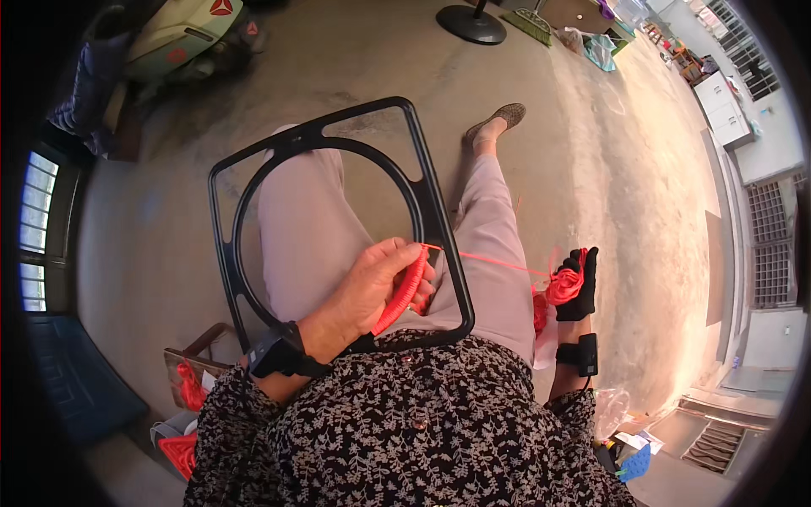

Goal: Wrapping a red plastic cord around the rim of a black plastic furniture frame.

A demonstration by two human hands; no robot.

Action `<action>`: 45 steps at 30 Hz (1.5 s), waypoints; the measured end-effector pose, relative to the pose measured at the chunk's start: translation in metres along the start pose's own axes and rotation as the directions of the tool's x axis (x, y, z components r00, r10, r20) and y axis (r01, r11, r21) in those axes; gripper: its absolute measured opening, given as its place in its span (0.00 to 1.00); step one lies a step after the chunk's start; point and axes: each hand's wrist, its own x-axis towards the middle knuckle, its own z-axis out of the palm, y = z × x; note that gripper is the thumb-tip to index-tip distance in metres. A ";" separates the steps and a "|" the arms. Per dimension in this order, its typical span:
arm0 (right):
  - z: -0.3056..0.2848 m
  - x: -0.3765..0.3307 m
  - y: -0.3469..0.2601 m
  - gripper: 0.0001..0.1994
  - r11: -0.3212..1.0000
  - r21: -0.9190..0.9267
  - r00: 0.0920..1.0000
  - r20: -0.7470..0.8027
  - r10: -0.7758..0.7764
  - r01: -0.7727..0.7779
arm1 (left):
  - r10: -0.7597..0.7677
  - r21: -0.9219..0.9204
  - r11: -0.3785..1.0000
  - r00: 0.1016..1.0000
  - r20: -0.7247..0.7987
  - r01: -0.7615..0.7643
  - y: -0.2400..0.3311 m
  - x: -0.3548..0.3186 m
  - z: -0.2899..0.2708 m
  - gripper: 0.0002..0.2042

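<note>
A black square frame [439, 224] with a round ring inside it rests tilted across my lap. Tight coils of red cord [400, 297] cover the ring's lower right stretch. My left hand [359, 279] is closed round that wrapped part, thumb and index finger pinching where the coils end. From the pinch a thin red strand [494, 260] runs straight over the frame's side bar to the right. Out there my right hand [586, 287], in a black glove, grips a looped bundle of red cord [564, 286]. The left fingertips are partly hidden behind the ring.
More red cord [541, 308] lies beside my right thigh. At left, another red bundle [191, 385] sits on a wooden seat above a red container [179, 455]. A clear plastic bag [612, 411] is at lower right. Farther off stand a scooter [177, 42], a round black base [470, 27] and a broom [528, 25].
</note>
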 end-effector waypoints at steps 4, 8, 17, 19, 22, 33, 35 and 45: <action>0.036 0.003 0.079 0.21 0.991 0.067 0.990 -0.067 0.124 -0.120 | 0.036 0.110 0.994 0.992 -0.118 -0.023 0.045 -0.026 -0.011 0.09; 0.029 -0.012 0.005 0.19 0.987 -0.055 0.988 -0.011 0.152 -0.153 | 0.035 -0.046 0.998 0.999 -0.027 -0.036 0.006 0.004 0.010 0.09; 0.145 -0.012 0.014 0.15 0.162 -0.747 0.692 0.482 -0.538 0.645 | -0.014 -0.038 0.999 1.000 0.016 0.014 -0.008 0.006 0.021 0.08; 0.165 0.007 0.042 0.15 0.550 -0.623 0.822 0.311 -0.478 0.556 | -0.047 -0.037 0.998 0.998 0.033 0.048 -0.008 0.007 0.023 0.09; 0.206 -0.006 0.055 0.11 0.907 -0.408 0.939 0.260 0.227 -0.106 | -0.082 -0.049 0.995 0.996 0.025 0.083 -0.009 0.008 0.019 0.09; 0.221 -0.043 0.032 0.23 0.862 -0.284 0.613 0.611 0.501 -0.421 | 0.187 -0.197 0.965 0.981 0.052 -0.174 -0.033 0.020 0.003 0.07; 0.207 -0.042 0.036 0.22 0.849 -0.522 0.712 0.565 0.417 -0.082 | 0.312 -0.206 0.936 0.944 0.104 -0.286 -0.038 0.023 -0.006 0.06; 0.154 -0.092 0.030 0.20 0.545 -0.837 0.806 0.289 0.517 -0.050 | 0.089 0.012 0.996 0.995 -0.038 -0.089 -0.020 0.014 0.008 0.07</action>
